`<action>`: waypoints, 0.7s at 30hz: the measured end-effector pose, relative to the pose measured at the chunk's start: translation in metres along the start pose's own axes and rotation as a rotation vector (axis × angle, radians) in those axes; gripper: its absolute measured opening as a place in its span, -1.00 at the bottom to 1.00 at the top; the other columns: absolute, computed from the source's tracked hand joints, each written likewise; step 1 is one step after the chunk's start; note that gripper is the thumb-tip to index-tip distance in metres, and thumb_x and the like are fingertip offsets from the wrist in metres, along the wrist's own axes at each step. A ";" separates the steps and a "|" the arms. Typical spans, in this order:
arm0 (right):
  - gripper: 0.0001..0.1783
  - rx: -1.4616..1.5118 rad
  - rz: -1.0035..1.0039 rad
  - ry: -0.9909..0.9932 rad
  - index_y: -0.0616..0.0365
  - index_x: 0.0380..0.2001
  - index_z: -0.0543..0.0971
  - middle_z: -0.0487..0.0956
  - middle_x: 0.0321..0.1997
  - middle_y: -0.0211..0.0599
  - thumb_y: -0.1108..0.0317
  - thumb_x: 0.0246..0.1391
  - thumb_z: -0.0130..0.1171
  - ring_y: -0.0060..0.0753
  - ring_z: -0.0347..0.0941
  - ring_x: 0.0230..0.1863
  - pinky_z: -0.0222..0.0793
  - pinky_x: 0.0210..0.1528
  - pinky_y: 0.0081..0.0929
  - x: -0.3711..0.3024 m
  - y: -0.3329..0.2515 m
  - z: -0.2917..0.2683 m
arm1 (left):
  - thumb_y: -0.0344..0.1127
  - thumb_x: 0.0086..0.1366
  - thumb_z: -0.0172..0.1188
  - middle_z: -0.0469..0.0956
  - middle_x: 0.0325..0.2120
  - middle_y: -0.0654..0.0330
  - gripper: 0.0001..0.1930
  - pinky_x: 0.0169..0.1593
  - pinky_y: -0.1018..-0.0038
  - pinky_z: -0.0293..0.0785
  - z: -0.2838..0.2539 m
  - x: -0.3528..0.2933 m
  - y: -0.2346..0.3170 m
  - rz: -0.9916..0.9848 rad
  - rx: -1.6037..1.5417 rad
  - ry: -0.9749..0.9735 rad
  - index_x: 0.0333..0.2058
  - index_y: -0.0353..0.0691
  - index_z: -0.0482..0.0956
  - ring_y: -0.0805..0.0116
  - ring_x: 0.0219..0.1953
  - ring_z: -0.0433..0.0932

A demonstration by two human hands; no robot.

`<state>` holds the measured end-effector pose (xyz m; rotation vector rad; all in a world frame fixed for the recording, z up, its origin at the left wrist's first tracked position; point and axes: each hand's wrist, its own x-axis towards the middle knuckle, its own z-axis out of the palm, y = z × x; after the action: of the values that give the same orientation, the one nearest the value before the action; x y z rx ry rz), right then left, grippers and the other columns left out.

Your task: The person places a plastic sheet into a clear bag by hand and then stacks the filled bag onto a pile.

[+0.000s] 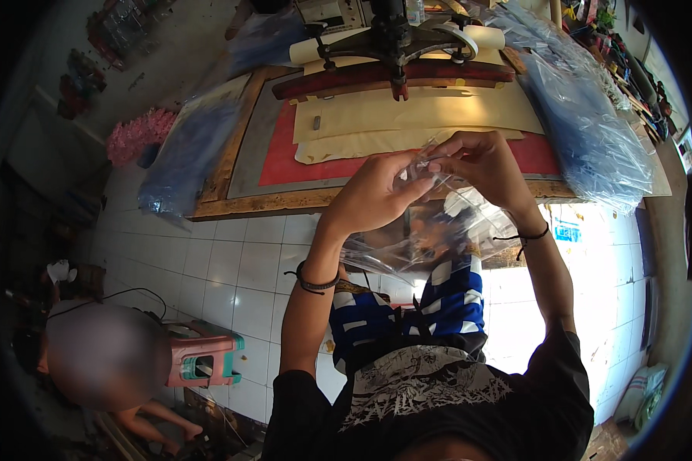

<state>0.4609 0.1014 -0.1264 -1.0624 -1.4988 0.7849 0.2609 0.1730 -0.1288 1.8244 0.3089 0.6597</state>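
Note:
Both my hands hold a thin transparent plastic bag or sheet (388,250) just in front of the worktable's near edge. My left hand (373,192) is closed on its gathered upper part, thumb pointing right. Fingers bent, my right hand (480,165) pinches the same bunched plastic close to the left thumb. The rest of the plastic hangs loosely below my hands over my lap. Beyond them, a yellowish sheet (407,115) lies on a red mat (284,157). Above that sheet stands a black metal press (396,42) with a long dark red bar (469,73).
Wood (269,202) edges the table. Piles of transparent bluish plastic lie at its left (192,146) and right (584,115). A pink bundle (140,137) sits far left. At lower left, another person (108,353) is near a pink-and-green stool (223,357) on the white tiled floor (246,265).

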 end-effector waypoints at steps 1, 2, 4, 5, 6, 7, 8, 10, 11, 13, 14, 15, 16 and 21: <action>-0.83 0.006 -0.027 0.025 0.30 -0.27 0.63 0.68 -0.39 -0.33 0.41 0.14 0.30 -0.64 0.56 -0.40 0.51 -0.32 -0.64 0.001 0.000 0.002 | -0.35 0.36 0.18 0.66 -0.38 0.08 -0.77 -0.34 0.48 0.52 0.004 0.002 0.000 -0.035 -0.023 0.032 -0.13 -0.43 0.56 0.42 -0.42 0.65; -0.82 0.013 -0.053 0.049 0.31 -0.28 0.62 0.68 -0.41 -0.33 0.39 0.15 0.30 -0.64 0.56 -0.40 0.51 -0.33 -0.64 0.001 -0.001 0.004 | -0.32 0.36 0.20 0.66 -0.38 0.09 -0.75 -0.36 0.49 0.51 0.006 0.003 -0.001 -0.071 -0.045 0.064 -0.14 -0.44 0.57 0.43 -0.42 0.65; -0.78 -0.061 0.051 0.062 0.32 -0.30 0.58 0.62 -0.50 -0.34 0.33 0.18 0.28 -0.66 0.51 -0.45 0.46 -0.39 -0.63 0.001 -0.016 0.011 | -0.28 0.35 0.22 0.66 -0.41 0.09 -0.73 -0.39 0.51 0.50 0.003 0.002 -0.005 -0.045 0.073 0.112 -0.19 -0.43 0.58 0.42 -0.44 0.66; -0.76 -0.097 0.100 0.066 0.32 -0.32 0.57 0.59 -0.54 -0.35 0.30 0.20 0.26 -0.67 0.49 -0.47 0.43 -0.43 -0.63 0.002 -0.023 0.014 | -0.25 0.34 0.24 0.67 -0.42 0.09 -0.73 -0.40 0.52 0.50 0.000 0.001 -0.004 -0.032 0.135 0.140 -0.21 -0.42 0.59 0.42 -0.45 0.66; -0.73 -0.154 0.148 0.024 0.31 -0.35 0.56 0.55 -0.57 -0.36 0.27 0.21 0.26 -0.68 0.45 -0.50 0.39 -0.46 -0.61 0.003 -0.024 0.015 | -0.26 0.36 0.22 0.66 -0.41 0.12 -0.73 -0.40 0.55 0.52 -0.003 -0.001 -0.003 -0.031 0.147 0.136 -0.20 -0.42 0.58 0.44 -0.44 0.65; -0.71 -0.217 0.202 -0.013 0.31 -0.38 0.55 0.51 -0.60 -0.37 0.24 0.22 0.25 -0.68 0.42 -0.52 0.35 -0.48 -0.60 0.002 -0.023 0.012 | -0.27 0.38 0.20 0.65 -0.39 0.14 -0.74 -0.40 0.58 0.54 -0.003 0.000 -0.003 -0.027 0.154 0.125 -0.19 -0.42 0.57 0.45 -0.43 0.65; -0.68 -0.279 0.255 -0.049 0.30 -0.41 0.54 0.46 -0.63 -0.38 0.21 0.22 0.25 -0.69 0.38 -0.54 0.31 -0.51 -0.59 0.002 -0.022 0.010 | -0.28 0.39 0.18 0.64 -0.38 0.17 -0.75 -0.40 0.61 0.56 -0.004 0.001 -0.002 -0.024 0.161 0.115 -0.19 -0.42 0.57 0.47 -0.42 0.65; -0.64 -0.348 0.157 0.091 0.29 -0.44 0.54 0.43 -0.65 -0.44 0.17 0.24 0.23 -0.69 0.33 -0.57 0.25 -0.54 -0.57 0.002 -0.020 0.002 | -0.29 0.36 0.23 0.65 -0.37 0.15 -0.76 -0.39 0.59 0.57 -0.006 -0.005 0.007 -0.076 0.234 0.109 -0.22 -0.42 0.58 0.46 -0.42 0.65; -0.62 -0.374 0.103 0.153 0.29 -0.46 0.54 0.41 -0.65 -0.47 0.15 0.24 0.22 -0.69 0.30 -0.58 0.22 -0.55 -0.57 0.004 -0.020 -0.001 | -0.29 0.34 0.25 0.65 -0.37 0.15 -0.76 -0.38 0.58 0.57 -0.010 -0.012 0.015 -0.108 0.276 0.115 -0.24 -0.41 0.58 0.46 -0.42 0.65; -0.60 -0.427 0.018 0.288 0.27 -0.48 0.54 0.37 -0.67 -0.54 0.11 0.26 0.20 -0.72 0.24 -0.62 0.16 -0.58 -0.59 0.008 -0.020 -0.017 | -0.31 0.31 0.29 0.65 -0.36 0.13 -0.77 -0.33 0.57 0.57 -0.034 -0.029 0.028 -0.302 0.414 0.039 -0.24 -0.41 0.58 0.44 -0.38 0.66; -0.60 -0.461 -0.010 0.369 0.25 -0.48 0.55 0.35 -0.69 -0.58 0.10 0.27 0.19 -0.74 0.20 -0.64 0.12 -0.59 -0.61 0.009 -0.020 -0.033 | -0.32 0.29 0.30 0.65 -0.35 0.12 -0.77 -0.31 0.56 0.57 -0.048 -0.037 0.032 -0.392 0.479 -0.011 -0.24 -0.41 0.58 0.43 -0.37 0.66; -0.60 -0.382 0.044 0.383 0.22 -0.47 0.56 0.32 -0.70 -0.61 0.08 0.27 0.19 -0.77 0.17 -0.65 0.09 -0.61 -0.64 0.008 -0.017 -0.050 | -0.31 0.28 0.31 0.66 -0.36 0.13 -0.77 -0.30 0.54 0.56 -0.062 -0.046 0.026 -0.332 0.388 -0.015 -0.23 -0.40 0.58 0.44 -0.36 0.66; -0.60 -0.295 0.093 0.391 0.20 -0.47 0.56 0.30 -0.71 -0.64 0.07 0.27 0.19 -0.80 0.14 -0.67 0.05 -0.62 -0.67 0.007 -0.015 -0.060 | -0.31 0.28 0.31 0.67 -0.37 0.14 -0.77 -0.29 0.53 0.55 -0.079 -0.060 0.016 -0.277 0.305 -0.011 -0.23 -0.39 0.59 0.44 -0.35 0.66; -0.56 -0.314 0.150 0.438 0.19 -0.49 0.54 0.28 -0.72 -0.62 0.02 0.26 0.18 -0.80 0.16 -0.72 0.05 -0.66 -0.69 0.009 0.002 -0.060 | -0.39 0.31 0.25 0.63 -0.37 0.20 -0.81 -0.27 0.57 0.50 -0.098 -0.056 0.000 -0.258 0.121 0.182 -0.16 -0.37 0.58 0.49 -0.41 0.59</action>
<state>0.5202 0.1067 -0.1125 -1.4874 -1.1946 0.3844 0.1592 0.2211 -0.1222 1.8007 0.7065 0.6363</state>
